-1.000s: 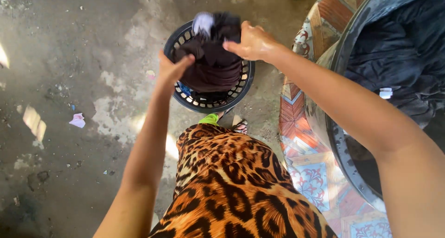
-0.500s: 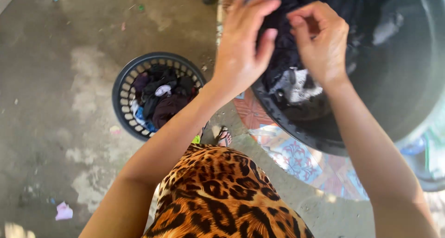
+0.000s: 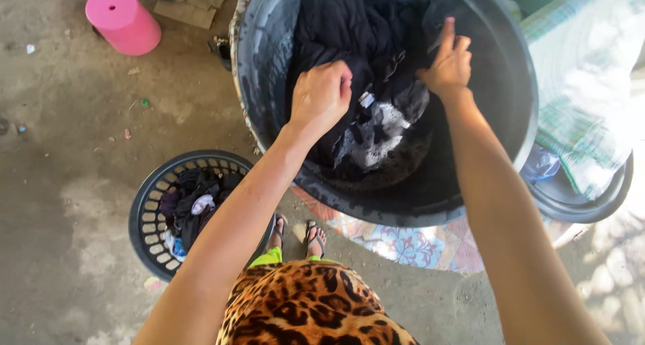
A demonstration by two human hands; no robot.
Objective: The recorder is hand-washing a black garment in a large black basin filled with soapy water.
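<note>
Two hands [image 3: 321, 96], two dark tubs [image 3: 510, 83], one laundry basket [image 3: 144, 217], one pink stool [image 3: 122, 20].

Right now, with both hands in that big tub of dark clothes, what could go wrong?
The left hand grips only part of the dark clothes, so loose ends might drag on the dirty floor on the way out. The laundry basket sits off to the side, so a piece could miss it. The tub and clothes look wet; drips may make footing slippery in the sandals.
</note>
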